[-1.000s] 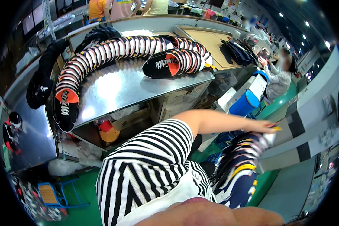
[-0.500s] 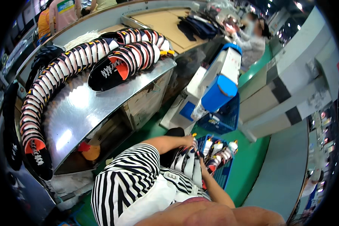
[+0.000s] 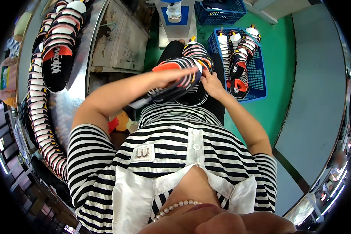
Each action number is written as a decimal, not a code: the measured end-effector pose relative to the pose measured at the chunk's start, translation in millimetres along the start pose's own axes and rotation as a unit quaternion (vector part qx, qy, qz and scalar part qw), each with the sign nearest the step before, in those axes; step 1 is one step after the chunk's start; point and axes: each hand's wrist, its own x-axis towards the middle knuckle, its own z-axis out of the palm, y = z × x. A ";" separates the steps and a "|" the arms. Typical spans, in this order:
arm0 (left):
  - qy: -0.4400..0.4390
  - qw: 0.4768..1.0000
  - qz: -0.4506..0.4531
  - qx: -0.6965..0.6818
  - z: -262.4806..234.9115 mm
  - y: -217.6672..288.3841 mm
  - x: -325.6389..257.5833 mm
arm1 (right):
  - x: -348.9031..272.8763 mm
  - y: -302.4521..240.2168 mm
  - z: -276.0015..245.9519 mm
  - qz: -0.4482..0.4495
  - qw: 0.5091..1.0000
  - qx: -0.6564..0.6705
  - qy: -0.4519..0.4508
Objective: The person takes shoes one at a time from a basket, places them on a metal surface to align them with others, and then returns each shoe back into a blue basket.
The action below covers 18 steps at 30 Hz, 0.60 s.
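Note:
Across my lap lies a nested bunch of shoe uppers [image 3: 169, 93], black with white edges and coral lining, tilted to the left. A second nested stack of shoe uppers [image 3: 195, 48] sits against it on the far side, a yellow tab on top. My left hand [image 3: 179, 75], blurred by motion, lies across the tilted bunch with its fingers long; its thumb is hidden. At the bunch's right end my right hand [image 3: 211, 84] is closed on the edge of the uppers, thumb and fingers together.
To the right, a blue plastic basket [image 3: 257, 78] holds several stacks of uppers. A white and blue machine [image 3: 173, 19] stands ahead, another blue basket [image 3: 222, 13] beside it. At left, a metal table [image 3: 78, 91] carries a long row of nested uppers [image 3: 39, 105].
My view has swung down and left toward my lap. The uppers in my lap now lie tilted leftward, and my left hand has come across them; earlier it was at their far end.

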 end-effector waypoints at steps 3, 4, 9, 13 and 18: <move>0.111 0.989 0.066 0.071 14.2 -35.0 32.0 | -18.6 -24.2 -20.3 0.067 0.995 -0.076 0.015; 0.139 0.983 0.105 0.058 23.1 -38.8 27.0 | -26.1 -29.4 -28.1 0.051 0.990 -0.124 0.036; 0.105 0.984 0.142 -0.020 28.6 -24.7 -22.0 | -13.6 -33.0 -50.5 -0.162 0.949 -0.039 0.267; 0.108 0.957 0.232 0.138 17.7 -21.6 -50.2 | 14.1 -57.0 -69.7 -0.136 0.913 0.382 0.032; 0.082 0.889 0.224 -0.391 -22.1 15.4 -53.4 | 50.6 -103.2 -58.4 -0.114 0.882 0.457 0.007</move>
